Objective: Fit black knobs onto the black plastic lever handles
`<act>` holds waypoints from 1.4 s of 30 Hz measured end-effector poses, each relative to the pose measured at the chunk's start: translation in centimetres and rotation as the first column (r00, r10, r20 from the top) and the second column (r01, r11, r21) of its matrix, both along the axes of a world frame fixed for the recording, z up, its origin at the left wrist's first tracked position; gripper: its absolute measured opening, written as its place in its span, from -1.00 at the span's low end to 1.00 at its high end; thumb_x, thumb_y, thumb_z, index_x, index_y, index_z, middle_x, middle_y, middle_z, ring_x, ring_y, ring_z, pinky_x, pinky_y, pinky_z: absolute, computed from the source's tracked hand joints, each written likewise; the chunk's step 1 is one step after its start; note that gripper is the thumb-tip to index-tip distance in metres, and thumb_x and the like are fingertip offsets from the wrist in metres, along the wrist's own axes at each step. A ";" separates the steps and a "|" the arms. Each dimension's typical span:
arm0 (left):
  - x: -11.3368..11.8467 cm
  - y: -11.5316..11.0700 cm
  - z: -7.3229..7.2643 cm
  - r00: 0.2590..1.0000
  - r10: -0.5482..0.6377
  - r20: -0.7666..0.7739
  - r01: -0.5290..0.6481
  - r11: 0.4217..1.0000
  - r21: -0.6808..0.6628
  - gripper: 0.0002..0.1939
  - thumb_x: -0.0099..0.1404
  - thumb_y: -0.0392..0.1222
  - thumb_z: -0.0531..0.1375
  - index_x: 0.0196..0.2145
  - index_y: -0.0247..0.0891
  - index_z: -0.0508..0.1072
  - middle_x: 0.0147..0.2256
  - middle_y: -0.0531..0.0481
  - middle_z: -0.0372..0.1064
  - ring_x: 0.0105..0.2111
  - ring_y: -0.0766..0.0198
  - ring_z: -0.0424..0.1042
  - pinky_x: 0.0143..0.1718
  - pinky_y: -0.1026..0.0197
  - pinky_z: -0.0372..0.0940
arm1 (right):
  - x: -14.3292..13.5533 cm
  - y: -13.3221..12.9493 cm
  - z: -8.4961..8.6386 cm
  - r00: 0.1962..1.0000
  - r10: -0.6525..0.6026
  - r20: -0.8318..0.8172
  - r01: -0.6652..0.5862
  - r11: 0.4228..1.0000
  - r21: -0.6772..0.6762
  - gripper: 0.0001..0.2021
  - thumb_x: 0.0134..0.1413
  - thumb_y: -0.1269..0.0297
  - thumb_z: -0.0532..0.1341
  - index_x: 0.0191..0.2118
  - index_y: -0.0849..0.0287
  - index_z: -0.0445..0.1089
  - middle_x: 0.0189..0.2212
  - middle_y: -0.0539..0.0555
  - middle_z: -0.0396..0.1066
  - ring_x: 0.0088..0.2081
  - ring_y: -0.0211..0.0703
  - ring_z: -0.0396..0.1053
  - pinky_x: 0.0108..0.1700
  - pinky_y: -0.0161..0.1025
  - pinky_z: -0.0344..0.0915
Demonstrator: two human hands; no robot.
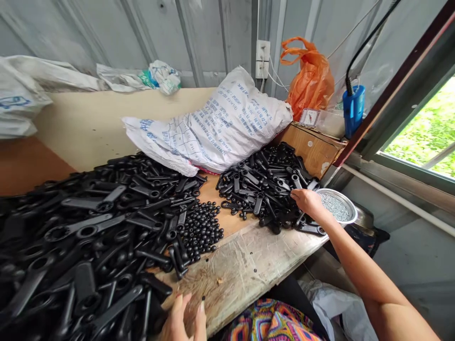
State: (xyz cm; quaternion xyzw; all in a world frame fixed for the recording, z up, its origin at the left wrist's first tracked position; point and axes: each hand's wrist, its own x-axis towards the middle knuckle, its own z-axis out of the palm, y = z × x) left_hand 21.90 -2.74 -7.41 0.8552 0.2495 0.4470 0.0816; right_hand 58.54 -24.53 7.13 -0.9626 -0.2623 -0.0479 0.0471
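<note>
Worn wooden bench (241,260), corrugated metal wall (213,28) behind, window (426,123) at right. Counts: two heaps of black levers — large one (88,203) fills the left side, smaller one (258,203) near the right edge; individual levers too many to count. One cluster of black balls (202,227) between them, touching the large heap. One white sack (220,123) along the back, one orange bag (311,80) above the back right corner, one bowl (355,213) of small metal bits at the right edge. Your left hand (183,322) is at the front edge, fingers spread. Your right hand (307,201) reaches the smaller heap, fingers bunched — can't tell if it's gripping a lever.
</note>
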 end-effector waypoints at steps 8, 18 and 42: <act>-2.2 -1.7 2.3 0.989 0.086 0.118 -0.065 0.983 -0.172 -0.59 0.19 -0.30 0.14 0.01 -0.35 0.24 -0.16 -0.20 0.40 -0.13 0.13 0.40 -0.09 0.07 0.33 | -4.6 3.1 0.5 0.946 0.219 0.240 -0.237 0.970 0.049 -0.68 0.13 0.11 0.07 -0.09 0.14 0.39 -0.24 0.18 0.43 -0.30 -0.02 0.40 -0.46 -0.24 0.16; -7.7 -1.5 3.8 0.893 0.332 0.304 -0.228 0.916 -0.329 -0.54 0.22 -0.32 0.11 0.07 -0.35 0.15 -0.14 -0.23 0.37 -0.14 0.17 0.40 -0.13 0.08 0.34 | -24.0 16.1 -3.6 0.241 0.962 -0.127 -0.942 0.264 0.207 -0.79 0.18 0.39 -0.01 -0.18 0.17 0.34 -0.31 0.09 0.37 -0.30 -0.18 0.33 -0.34 -0.30 0.21; -5.1 -2.6 6.9 0.662 0.310 0.683 0.742 -0.147 -0.653 -0.62 0.15 0.04 0.16 -0.24 -0.32 0.46 -0.37 -0.08 0.41 -0.32 0.20 0.37 -0.29 0.16 0.29 | -25.4 16.4 -3.6 -0.044 0.884 0.465 -0.989 -0.103 0.103 -0.73 0.21 0.33 0.00 -0.05 0.28 0.31 -0.26 0.18 0.39 -0.25 -0.13 0.30 -0.28 -0.21 0.21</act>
